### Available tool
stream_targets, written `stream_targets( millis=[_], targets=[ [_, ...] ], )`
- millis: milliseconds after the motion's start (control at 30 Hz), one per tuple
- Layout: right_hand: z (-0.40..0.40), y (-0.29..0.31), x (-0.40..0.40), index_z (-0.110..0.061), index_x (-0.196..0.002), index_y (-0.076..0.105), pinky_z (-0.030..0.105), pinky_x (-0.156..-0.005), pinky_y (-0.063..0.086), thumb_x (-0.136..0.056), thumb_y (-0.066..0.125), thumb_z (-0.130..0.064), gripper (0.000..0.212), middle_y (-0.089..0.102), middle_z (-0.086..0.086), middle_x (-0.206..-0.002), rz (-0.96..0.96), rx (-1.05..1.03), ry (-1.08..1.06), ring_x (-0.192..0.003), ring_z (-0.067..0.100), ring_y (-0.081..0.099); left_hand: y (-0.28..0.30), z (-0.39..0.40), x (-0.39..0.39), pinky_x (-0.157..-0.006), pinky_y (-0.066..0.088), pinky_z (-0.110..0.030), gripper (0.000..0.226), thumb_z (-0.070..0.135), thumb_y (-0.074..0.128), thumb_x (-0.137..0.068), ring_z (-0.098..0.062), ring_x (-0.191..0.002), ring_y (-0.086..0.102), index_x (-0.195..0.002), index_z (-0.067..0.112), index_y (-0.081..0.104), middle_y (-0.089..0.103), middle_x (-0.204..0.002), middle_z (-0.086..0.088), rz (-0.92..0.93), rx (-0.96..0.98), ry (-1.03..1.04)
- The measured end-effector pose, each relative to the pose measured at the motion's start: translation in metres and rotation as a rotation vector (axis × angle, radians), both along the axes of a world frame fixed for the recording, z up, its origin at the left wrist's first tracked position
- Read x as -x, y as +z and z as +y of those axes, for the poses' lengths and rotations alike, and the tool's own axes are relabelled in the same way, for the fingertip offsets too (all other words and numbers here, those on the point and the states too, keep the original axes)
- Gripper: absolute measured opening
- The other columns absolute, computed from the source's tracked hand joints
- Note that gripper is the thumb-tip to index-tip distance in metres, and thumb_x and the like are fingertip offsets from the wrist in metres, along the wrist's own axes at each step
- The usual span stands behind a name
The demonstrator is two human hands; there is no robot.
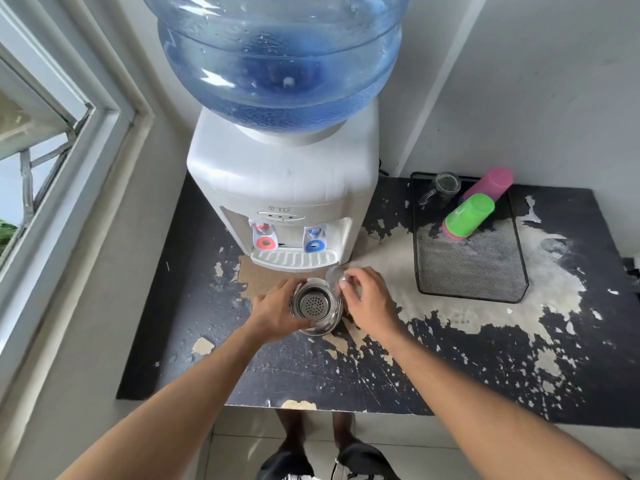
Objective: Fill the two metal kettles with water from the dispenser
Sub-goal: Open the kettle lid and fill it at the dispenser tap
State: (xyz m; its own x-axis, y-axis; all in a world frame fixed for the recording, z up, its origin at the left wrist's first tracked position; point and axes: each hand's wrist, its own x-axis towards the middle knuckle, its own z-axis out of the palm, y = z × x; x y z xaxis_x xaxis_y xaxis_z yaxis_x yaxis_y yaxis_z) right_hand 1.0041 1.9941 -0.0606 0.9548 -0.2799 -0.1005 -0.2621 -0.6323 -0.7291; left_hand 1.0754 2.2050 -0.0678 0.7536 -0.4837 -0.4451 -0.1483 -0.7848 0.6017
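Note:
A small metal kettle stands on the worn black table, just in front of the white water dispenser. Its top is uncovered and a perforated metal strainer shows inside. My left hand grips the kettle's left side. My right hand holds the lid by its knob, tilted, just right of and above the kettle's mouth. The dispenser has a red tap, a blue tap and a drip tray. A big blue water bottle sits on top. Only one kettle is in view.
A black mesh tray lies at the right with a green cup, a pink cup and a glass mug on it. A window frame runs along the left wall. The table's front edge is near my legs.

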Motion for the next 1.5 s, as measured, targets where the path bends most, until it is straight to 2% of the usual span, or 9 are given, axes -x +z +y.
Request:
stream_targets(
  millis=[133,333,567,800,900,1067,1200,1333,1500],
  targets=[
    [-0.018,-0.015,0.011,-0.014,-0.117,0.064,0.023,-0.083,0.049,-0.098,0.062,-0.022,0.02,0.064,0.001,-0.116,0.039,0.094,-0.187,-0.109,0.014,0.055,0.006,-0.01,0.002,-0.121,0.021,-0.062,0.104,0.068,0.084,-0.066,-0.022,-0.133,0.054,-0.152,0.032,0.037,0.045,-0.155,0.003,-0.009,-0.048,-0.039],
    [-0.026,-0.043,0.025,-0.011,-0.116,0.068,0.039,-0.087,0.058,-0.093,0.07,-0.015,0.024,0.07,0.007,-0.117,0.175,0.256,-0.225,-0.106,0.023,0.062,-0.001,-0.008,0.005,-0.12,0.007,-0.078,0.151,0.097,0.069,-0.044,-0.029,-0.147,0.044,-0.163,0.022,0.017,0.035,-0.165,-0.004,-0.041,-0.127,-0.156],
    [-0.015,-0.061,0.041,-0.015,-0.114,0.071,0.021,-0.076,0.052,-0.09,0.074,-0.01,0.025,0.071,0.004,-0.114,0.236,0.265,-0.132,-0.101,0.016,0.062,-0.003,-0.008,0.01,-0.121,0.008,-0.076,0.144,0.086,0.079,-0.052,-0.027,-0.149,0.042,-0.164,0.02,0.019,0.036,-0.165,-0.003,-0.077,-0.107,-0.146],
    [-0.017,-0.063,0.04,-0.016,-0.114,0.07,0.039,-0.092,0.051,-0.088,0.075,-0.023,0.027,0.064,0.006,-0.11,0.253,0.337,-0.123,-0.105,0.024,0.059,-0.004,-0.005,0.011,-0.121,0.006,-0.077,0.153,0.101,0.064,-0.042,-0.027,-0.15,0.042,-0.164,0.024,0.013,0.035,-0.166,-0.003,-0.069,-0.078,-0.134],
    [-0.011,-0.047,0.029,-0.018,-0.111,0.069,0.033,-0.09,0.046,-0.092,0.069,-0.026,0.021,0.061,0.002,-0.108,0.156,0.205,-0.132,-0.105,0.021,0.057,-0.007,-0.001,0.013,-0.124,0.007,-0.073,0.148,0.102,0.062,-0.046,-0.026,-0.152,0.038,-0.164,0.025,0.015,0.036,-0.166,-0.003,-0.13,-0.049,-0.061],
    [0.01,-0.021,0.006,-0.024,-0.125,0.062,0.029,-0.078,0.055,-0.095,0.062,-0.048,0.039,0.061,-0.005,-0.111,0.219,-0.099,-0.099,-0.1,0.013,0.061,-0.003,0.008,0.021,-0.124,0.025,-0.061,0.137,0.095,0.068,-0.052,-0.029,-0.148,0.039,-0.161,0.025,0.024,0.042,-0.159,-0.008,-0.171,0.012,0.342],
    [0.021,-0.019,-0.003,-0.018,-0.127,0.062,0.018,-0.068,0.044,-0.096,0.066,-0.038,0.037,0.058,-0.007,-0.102,0.299,-0.186,-0.061,-0.091,0.011,0.059,-0.011,0.02,0.03,-0.12,0.038,-0.055,0.142,0.078,0.085,-0.053,-0.031,-0.145,0.041,-0.163,0.019,0.018,0.039,-0.158,-0.014,-0.014,0.177,0.581],
    [0.026,-0.029,-0.005,-0.023,-0.132,0.061,0.017,-0.069,0.042,-0.093,0.07,-0.034,0.041,0.06,-0.013,-0.102,0.312,-0.292,-0.146,-0.094,0.008,0.061,-0.017,0.018,0.042,-0.113,0.045,-0.04,0.119,0.043,0.097,-0.068,-0.024,-0.132,0.054,-0.158,0.016,0.023,0.049,-0.14,-0.002,0.254,0.387,0.776],
    [0.028,-0.028,-0.007,-0.023,-0.133,0.061,0.019,-0.074,0.045,-0.095,0.068,-0.033,0.04,0.064,-0.01,-0.11,0.32,-0.339,-0.163,-0.097,0.009,0.062,-0.031,0.015,0.05,-0.113,0.05,-0.049,0.108,0.074,0.088,-0.058,-0.024,-0.123,0.065,-0.139,0.011,0.055,0.066,-0.137,-0.008,0.572,0.388,0.742]
  ],
)
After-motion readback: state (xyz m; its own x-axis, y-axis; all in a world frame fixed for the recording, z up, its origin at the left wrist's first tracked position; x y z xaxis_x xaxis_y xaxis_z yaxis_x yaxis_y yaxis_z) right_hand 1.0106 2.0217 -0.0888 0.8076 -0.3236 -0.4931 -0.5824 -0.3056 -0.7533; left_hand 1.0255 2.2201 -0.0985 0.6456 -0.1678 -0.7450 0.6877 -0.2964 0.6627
